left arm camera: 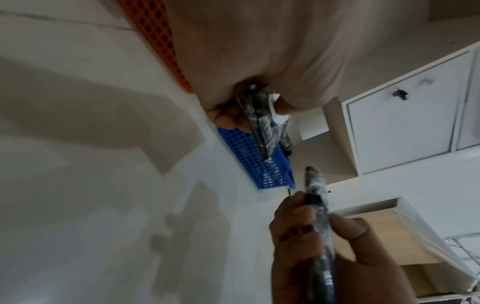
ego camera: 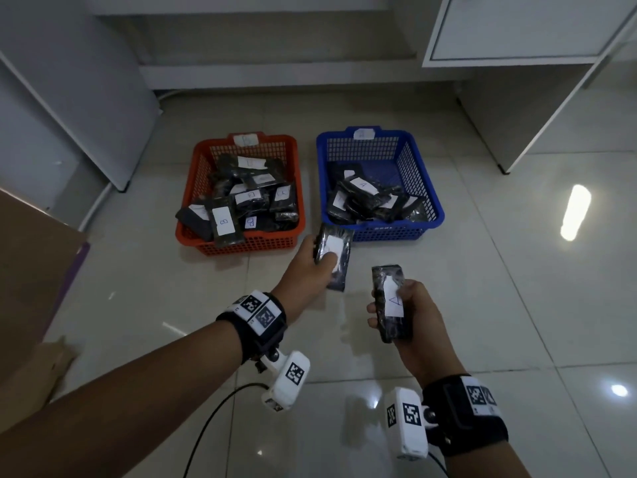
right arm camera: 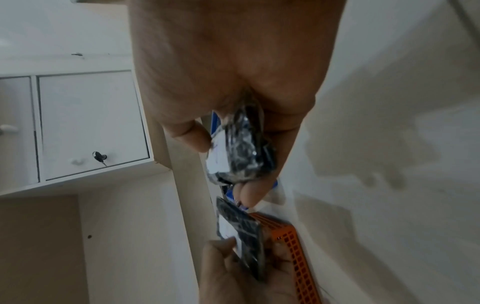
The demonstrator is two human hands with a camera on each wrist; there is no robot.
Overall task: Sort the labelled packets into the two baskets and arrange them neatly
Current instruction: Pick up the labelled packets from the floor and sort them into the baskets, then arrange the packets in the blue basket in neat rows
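The right hand [ego camera: 412, 315] has its fingers curled round a dark wrapped packet marked A [ego camera: 391, 303], thumb on the white label, the packet's long axis running away from the person toward the baskets. The left hand [ego camera: 312, 262] likewise grips a second packet [ego camera: 334, 260], thumb laid over its label so the letter cannot be read from the head view; this packet also points away and hangs just before the gap between the two baskets, its far end near the front left corner of the blue basket [ego camera: 427, 188]. That basket, tagged A on its far rim, lies ahead and slightly right of the right hand, with a loose heap of A packets at its near left side and bare mesh toward the far right. The orange basket [ego camera: 188, 208], holding jumbled B packets, stands just beside it to the left. By my reading, the A packet goes straight forward into the blue basket; the left hand is nearer both baskets, but its letter must be checked first.
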